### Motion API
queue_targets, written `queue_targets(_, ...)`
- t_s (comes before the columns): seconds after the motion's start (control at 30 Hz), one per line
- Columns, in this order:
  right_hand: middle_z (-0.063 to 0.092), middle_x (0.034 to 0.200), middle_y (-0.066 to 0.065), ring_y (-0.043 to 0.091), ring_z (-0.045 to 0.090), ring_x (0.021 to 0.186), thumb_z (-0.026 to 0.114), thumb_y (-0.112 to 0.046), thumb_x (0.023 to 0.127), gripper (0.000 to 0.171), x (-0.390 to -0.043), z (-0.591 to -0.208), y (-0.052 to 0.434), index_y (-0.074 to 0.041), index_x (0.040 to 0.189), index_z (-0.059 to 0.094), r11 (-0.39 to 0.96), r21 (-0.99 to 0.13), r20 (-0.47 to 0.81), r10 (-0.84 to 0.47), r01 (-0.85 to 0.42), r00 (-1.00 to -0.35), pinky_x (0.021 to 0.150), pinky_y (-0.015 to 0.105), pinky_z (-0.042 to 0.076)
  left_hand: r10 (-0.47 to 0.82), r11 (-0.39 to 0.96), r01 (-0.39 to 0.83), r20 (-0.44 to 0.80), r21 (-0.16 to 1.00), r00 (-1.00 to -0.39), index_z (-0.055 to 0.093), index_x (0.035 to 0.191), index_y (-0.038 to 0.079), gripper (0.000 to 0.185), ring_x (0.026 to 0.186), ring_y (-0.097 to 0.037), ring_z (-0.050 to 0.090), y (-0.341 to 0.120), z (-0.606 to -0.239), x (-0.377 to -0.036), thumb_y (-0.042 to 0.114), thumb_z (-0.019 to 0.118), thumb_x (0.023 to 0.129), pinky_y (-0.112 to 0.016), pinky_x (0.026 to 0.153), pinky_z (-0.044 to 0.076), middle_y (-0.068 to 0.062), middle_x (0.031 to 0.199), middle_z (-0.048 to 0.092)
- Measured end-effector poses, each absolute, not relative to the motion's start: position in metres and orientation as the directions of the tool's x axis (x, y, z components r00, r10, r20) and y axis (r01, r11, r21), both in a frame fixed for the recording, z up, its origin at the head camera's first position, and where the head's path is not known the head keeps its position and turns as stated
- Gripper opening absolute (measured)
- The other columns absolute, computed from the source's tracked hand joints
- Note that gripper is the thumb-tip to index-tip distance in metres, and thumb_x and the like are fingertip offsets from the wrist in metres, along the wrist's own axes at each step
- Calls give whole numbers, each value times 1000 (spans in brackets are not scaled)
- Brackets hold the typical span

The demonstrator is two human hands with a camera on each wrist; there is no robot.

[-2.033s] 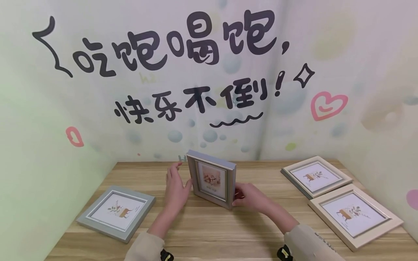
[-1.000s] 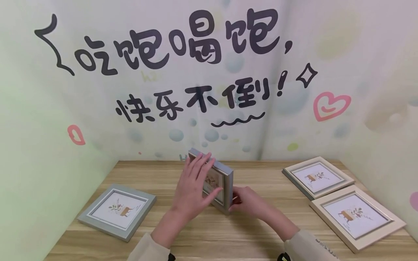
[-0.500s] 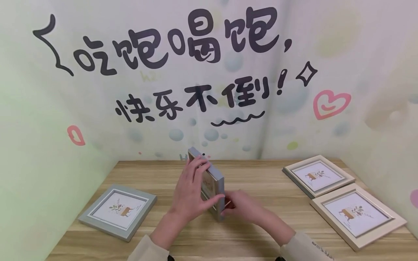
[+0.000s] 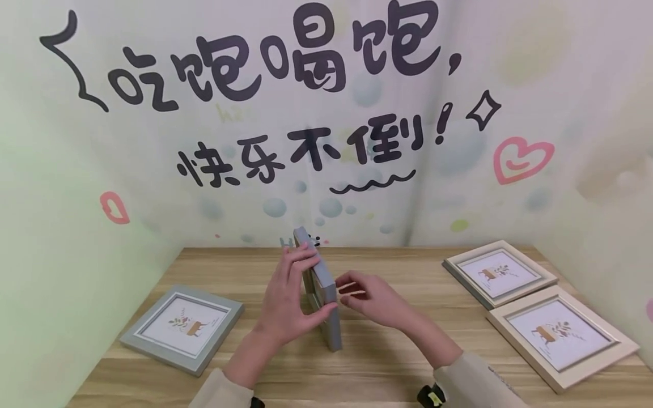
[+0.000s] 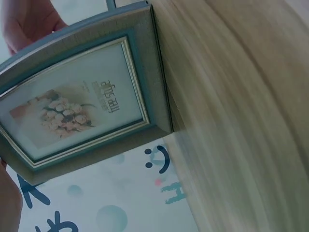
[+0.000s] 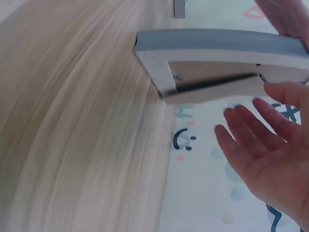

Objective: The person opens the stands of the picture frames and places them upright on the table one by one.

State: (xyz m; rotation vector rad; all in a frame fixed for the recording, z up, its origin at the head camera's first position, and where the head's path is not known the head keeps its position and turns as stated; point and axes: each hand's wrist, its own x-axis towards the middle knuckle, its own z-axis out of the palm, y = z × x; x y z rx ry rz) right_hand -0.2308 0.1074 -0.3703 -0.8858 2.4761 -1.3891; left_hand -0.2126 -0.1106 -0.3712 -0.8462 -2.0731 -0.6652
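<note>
A grey picture frame (image 5: 84,96) with a flower print is seen standing on its edge on the wooden table (image 5: 241,121). Fingertips (image 5: 29,21) are pressed at its far edge.

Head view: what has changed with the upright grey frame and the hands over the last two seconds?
The upright grey frame has been turned from face-on to edge-on. The left hand, earlier open beside it, now grips its front. The right hand has let go of its lower right edge and hovers open behind it, fingers straight. The grey frame lying at left and the two light frames at right have not moved.
</note>
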Motion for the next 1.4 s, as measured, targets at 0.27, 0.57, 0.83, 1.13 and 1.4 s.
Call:
queue_targets(0.27,61,135,15,37,59,127,57,-7,99,32,-237,-370,90,-4,131,56,332,-842,188,-557,-424,-809,104,47,53,459,609,792,791,50,-403,47,122,1,77,127,-30,47,-124,-363,-224,61,70,79,-37,122,34,-19,132,46)
queue_targets(0.57,54,144,15,36,54,133,50,-7,101,39,-238,-369,79,-4,140,48,318,-842,173,-607,-437,-775,107,49,50,512,589,808,783,-21,-353,42,120,0,76,122,-31,42,-130,-363,-229,64,61,84,-36,111,38,-21,129,41)
queue_targets(0.83,57,142,13,31,52,135,53,-12,103,40,-240,-368,79,-4,141,48,349,-803,187,-623,-483,-759,113,58,41,515,581,814,782,-20,-349,38,121,0,70,125,-32,40,-129,-364,-234,62,49,88,-44,101,49,-22,131,38)
queue_targets(1.13,69,114,4,18,62,96,55,-18,103,22,-245,-355,74,-9,122,61,557,-651,185,-543,-516,-819,83,35,53,525,571,820,784,-37,-330,42,119,1,71,122,-31,43,-128,-360,-237,65,47,88,-39,106,44,-22,127,42)
queue_targets(1.4,63,94,1,14,54,77,59,-14,99,9,-247,-346,67,-11,107,60,683,-414,225,-563,-601,-795,69,27,48,539,579,815,769,-42,-344,43,119,1,72,123,-30,42,-127,-358,-238,65,48,88,-36,120,32,-21,128,42)
